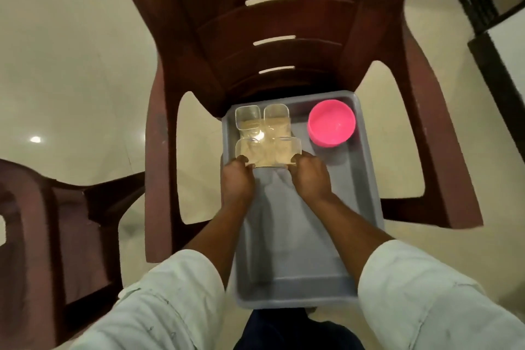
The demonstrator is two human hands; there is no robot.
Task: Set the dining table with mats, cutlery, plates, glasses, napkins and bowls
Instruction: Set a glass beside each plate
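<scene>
The step in hand appears to be collecting the glasses. A grey tub (pixel 360 179) rests on the seat of a maroon plastic chair (pixel 272 23). The person stands over it with both arms extended into it.

Left hand (pixel 237 182): fingers curled narrow, tips touching the near-left glass (pixel 250 152). Right hand (pixel 311 176): fingers likewise curled, tips at the near-right glass (pixel 287 152). Whether either grip is fully closed cannot be told; the fingertips are partly hidden behind the clear walls.

Two further glasses (pixel 262 119) stand just beyond the fingertips, close against the near pair. A pink bowl (pixel 331 126) sits beyond and to the right of the right hand's fingers, apart from the glasses. The dining table is not in view.

Next move, as judged: close each hand firmly on its glass and lift straight up, so the near pair clears the far pair without knocking it. The clear walls are probably smooth, so slipping is the main risk.
</scene>
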